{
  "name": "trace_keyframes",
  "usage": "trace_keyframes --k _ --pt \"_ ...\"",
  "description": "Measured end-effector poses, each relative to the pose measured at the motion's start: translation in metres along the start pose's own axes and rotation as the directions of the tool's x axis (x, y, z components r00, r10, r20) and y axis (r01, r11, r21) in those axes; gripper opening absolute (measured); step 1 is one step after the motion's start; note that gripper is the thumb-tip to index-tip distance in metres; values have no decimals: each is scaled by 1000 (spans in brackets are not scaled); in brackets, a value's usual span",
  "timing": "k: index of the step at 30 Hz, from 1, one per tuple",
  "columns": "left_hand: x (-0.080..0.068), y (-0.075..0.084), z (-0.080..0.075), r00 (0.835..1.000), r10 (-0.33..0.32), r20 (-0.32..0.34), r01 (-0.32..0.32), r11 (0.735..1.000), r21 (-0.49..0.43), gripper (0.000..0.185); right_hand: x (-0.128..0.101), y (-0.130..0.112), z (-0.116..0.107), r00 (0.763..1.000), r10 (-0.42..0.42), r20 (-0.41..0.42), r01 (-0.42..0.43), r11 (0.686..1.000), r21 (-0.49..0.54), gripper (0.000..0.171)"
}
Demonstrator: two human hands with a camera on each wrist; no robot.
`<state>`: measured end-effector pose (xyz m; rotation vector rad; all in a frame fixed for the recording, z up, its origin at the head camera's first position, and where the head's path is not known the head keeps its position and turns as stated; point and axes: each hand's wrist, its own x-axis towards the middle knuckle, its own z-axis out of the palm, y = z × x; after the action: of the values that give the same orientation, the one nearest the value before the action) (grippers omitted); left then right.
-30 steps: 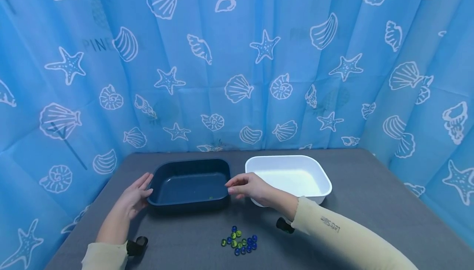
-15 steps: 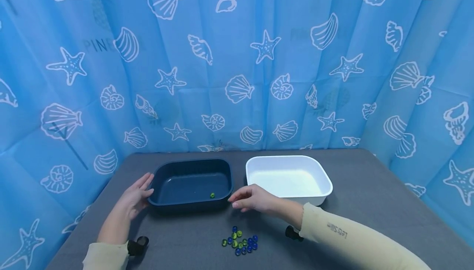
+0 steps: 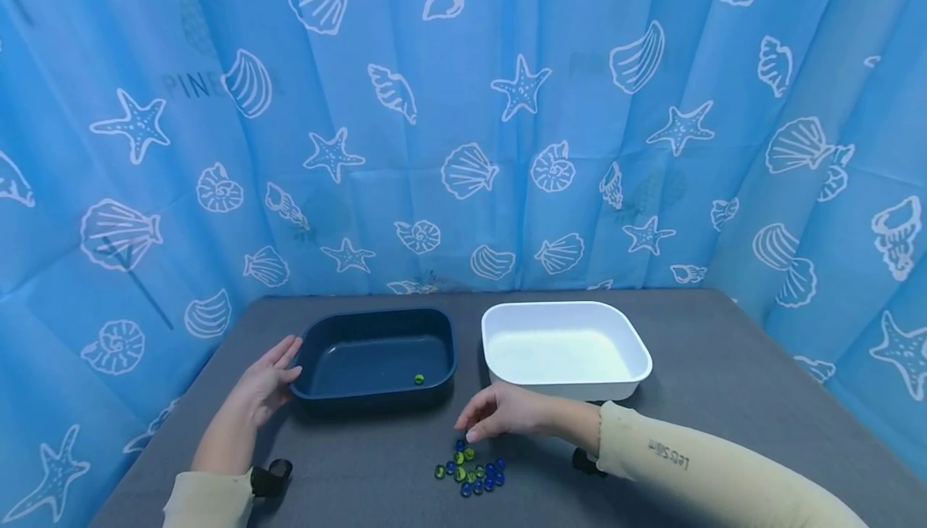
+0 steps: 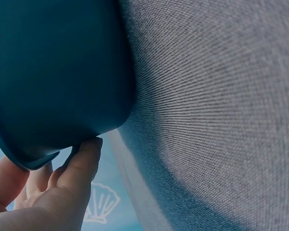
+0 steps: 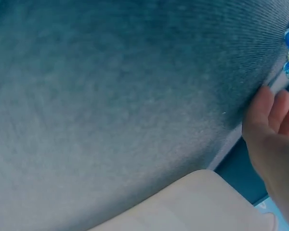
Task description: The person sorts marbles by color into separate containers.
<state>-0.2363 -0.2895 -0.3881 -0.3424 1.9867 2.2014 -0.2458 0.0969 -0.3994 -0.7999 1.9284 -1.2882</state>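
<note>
My left hand [image 3: 266, 383] holds the left end of the dark blue tray [image 3: 369, 393], its thumb at the rim and its other fingers along the outside. The left wrist view shows that hand's fingers [image 4: 82, 163] against the rim of the tray. Inside the tray lies one yellow-green marble [image 3: 419, 380]. My right hand [image 3: 500, 412] hovers at the far edge of a loose cluster of blue and yellow-green marbles [image 3: 471, 472], its fingers loosely bent and nothing visible between them. A blue marble [image 3: 459, 446] lies just below its fingertips.
A white tray [image 3: 568, 391] stands right of the dark blue one, just beyond my right forearm. Grey cloth covers the table [image 3: 362, 472]. A blue curtain [image 3: 463, 109] with shell prints hangs behind the table's far edge.
My right hand has moved from the dark blue tray's right rim down toward the marbles. The yellow-green marble in the tray has shifted slightly right and back. My left hand stays in place.
</note>
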Motion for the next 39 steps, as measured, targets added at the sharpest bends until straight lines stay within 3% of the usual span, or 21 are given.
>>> trace_keyframes --k 5,11,32,39 --pt "0 0 1 1000 -1 -11 1 1000 -9 64 -1 0 -3 994 42 102 -40 999 -23 21" --pt "2 -2 1 1000 3 1 -3 1000 -4 63 4 5 -2 987 49 152 -37 996 -80 18" --pt "1 -1 0 1000 6 3 -7 999 31 64 7 4 8 997 65 28 -58 978 -201 12" --pt "0 -2 0 1000 0 -12 1 1000 22 64 9 3 9 996 80 27 -72 971 -228 12"
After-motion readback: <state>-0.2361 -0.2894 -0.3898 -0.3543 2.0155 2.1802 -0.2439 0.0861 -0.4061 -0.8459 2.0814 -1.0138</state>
